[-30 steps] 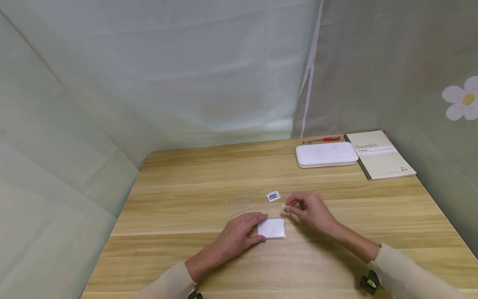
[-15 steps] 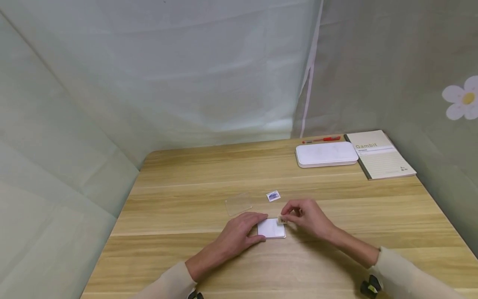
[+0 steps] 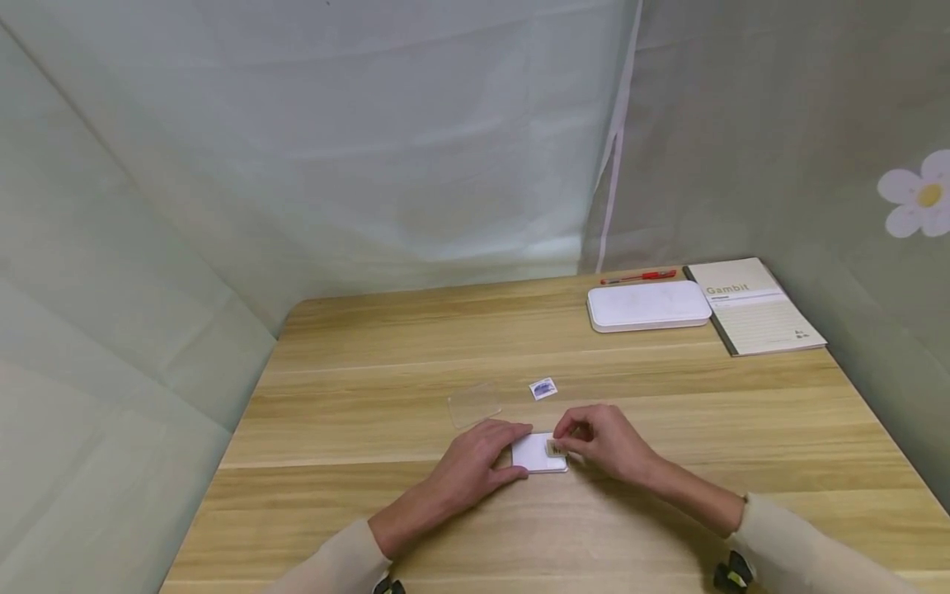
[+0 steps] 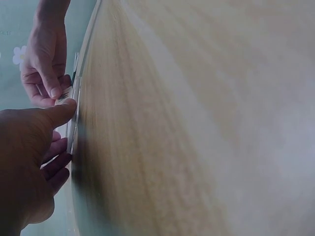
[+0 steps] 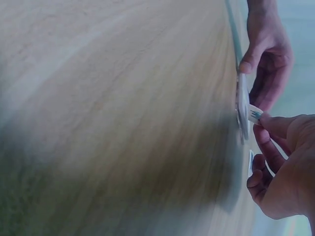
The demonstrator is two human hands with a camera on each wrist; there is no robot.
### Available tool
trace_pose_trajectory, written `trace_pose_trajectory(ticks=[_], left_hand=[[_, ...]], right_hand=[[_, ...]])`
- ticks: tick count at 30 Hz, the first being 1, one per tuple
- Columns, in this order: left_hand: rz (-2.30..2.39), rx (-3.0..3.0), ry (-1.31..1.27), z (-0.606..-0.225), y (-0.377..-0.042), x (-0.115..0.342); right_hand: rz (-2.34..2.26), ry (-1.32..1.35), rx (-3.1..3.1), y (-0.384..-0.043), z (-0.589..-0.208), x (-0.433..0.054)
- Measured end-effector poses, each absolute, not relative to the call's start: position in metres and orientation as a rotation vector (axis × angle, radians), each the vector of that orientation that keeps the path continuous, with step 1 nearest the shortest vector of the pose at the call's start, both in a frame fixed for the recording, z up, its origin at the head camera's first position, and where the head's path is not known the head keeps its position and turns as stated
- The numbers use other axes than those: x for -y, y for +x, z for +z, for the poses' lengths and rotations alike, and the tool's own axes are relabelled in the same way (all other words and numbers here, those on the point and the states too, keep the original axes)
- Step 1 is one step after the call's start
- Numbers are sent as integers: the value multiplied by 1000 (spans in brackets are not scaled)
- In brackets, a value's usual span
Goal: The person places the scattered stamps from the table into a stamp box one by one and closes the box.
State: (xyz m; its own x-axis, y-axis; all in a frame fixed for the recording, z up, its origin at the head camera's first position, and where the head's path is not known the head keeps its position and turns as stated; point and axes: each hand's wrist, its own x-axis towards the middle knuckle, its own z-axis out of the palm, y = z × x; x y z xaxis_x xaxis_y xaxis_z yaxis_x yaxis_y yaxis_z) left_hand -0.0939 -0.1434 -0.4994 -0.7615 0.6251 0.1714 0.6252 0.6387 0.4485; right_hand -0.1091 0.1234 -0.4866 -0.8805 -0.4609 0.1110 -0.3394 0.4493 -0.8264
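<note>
Pinching a stamp (image 3: 553, 448), the right hand (image 3: 607, 443) slants over the small white slab (image 3: 530, 454), whose left end the left hand (image 3: 477, 458) grips.

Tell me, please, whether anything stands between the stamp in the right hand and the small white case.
Nothing visible does. The right hand pinches the stamp over the right part of the case; whether they touch, I cannot tell. The left hand holds the left end, apart from the stamp.
</note>
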Motion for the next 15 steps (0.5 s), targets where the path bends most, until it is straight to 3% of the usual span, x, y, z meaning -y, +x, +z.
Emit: trace_pose_trajectory(ticks=[15], left_hand=[[-790, 2824, -1099, -501, -95, 144]], right_hand=[[-1363, -736, -2676, -107, -498, -118]])
